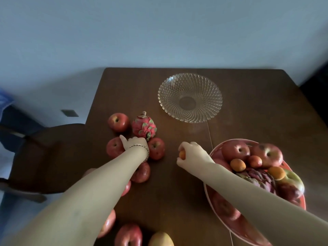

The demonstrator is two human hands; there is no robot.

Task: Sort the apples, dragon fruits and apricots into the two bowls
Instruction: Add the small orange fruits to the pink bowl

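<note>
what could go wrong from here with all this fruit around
The left forearm lies over loose apples near the table edge; a sweep might roll one off. The red bowl is heaped and overhangs the near edge, so fruit may spill. The right hand holds an apricot loosely.

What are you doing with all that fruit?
A person is sorting fruit at a wooden table. The right hand holds a small apricot beside the full red bowl. The left hand reaches among loose apples near a dragon fruit. The glass bowl is empty.
</note>
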